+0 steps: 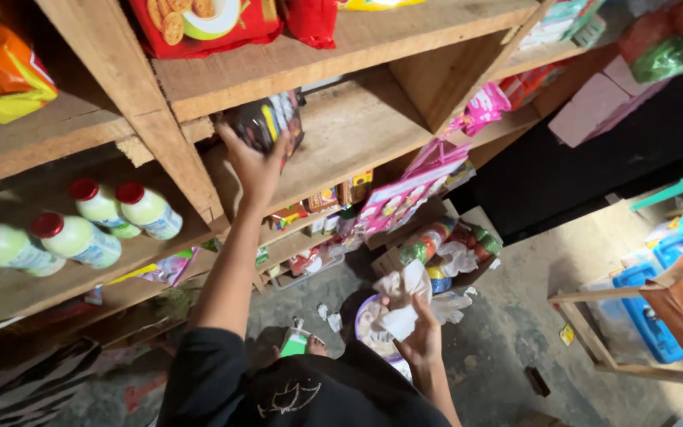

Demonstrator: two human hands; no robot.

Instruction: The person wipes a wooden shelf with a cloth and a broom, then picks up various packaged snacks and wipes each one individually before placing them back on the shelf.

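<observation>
The left hand (253, 162) is gripping a dark snack packet (266, 120) at the wooden shelf (341, 134), mid-placement; the right hand (420, 336) is clutching a white cloth (401, 304). Sliding the packet in needs care.

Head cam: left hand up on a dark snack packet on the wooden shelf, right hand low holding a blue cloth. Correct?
Not quite. In the head view the cloth in the right hand is white, not blue. The rest stands: the left hand is raised to the dark snack packet on the wooden shelf.
</observation>
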